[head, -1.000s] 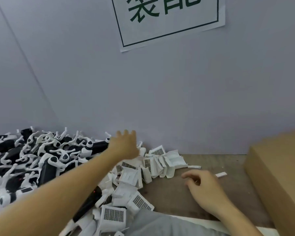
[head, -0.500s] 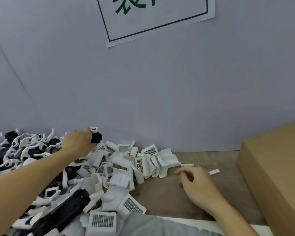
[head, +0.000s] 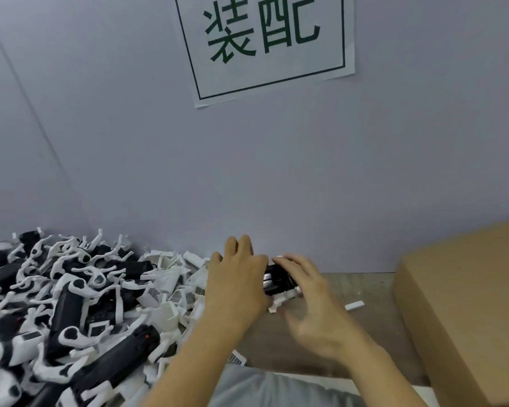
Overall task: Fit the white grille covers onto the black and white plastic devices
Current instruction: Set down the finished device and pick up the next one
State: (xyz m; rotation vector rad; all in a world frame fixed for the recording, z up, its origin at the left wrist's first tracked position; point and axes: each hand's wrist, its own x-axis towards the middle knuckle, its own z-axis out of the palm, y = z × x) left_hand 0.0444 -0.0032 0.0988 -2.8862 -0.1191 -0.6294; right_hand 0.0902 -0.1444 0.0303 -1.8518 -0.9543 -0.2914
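Grey wall fills most of the view; a white paper sign with green characters is stuck on it, more of it in view than half a second ago. Cardboard box at right edge, standing on the brown tabletop.

Left side of the table: heap of black and white plastic devices, tangled, piled against the wall. Beside it, toward centre, a loose pile of white grille covers, some grid-side up.

Left hand: earlier reaching far out onto the heap; now drawn back to centre, fingers curled round one device, holding it above the table edge of the cover pile. Black body and a white part below show between the two hands.

Right hand: earlier resting on the table, fingers loosely bent; now raised and brought against the same device, fingertips on its top. Blurred; cannot tell whether it actually grasps

Small white strip lies on the table right of the hands, as before
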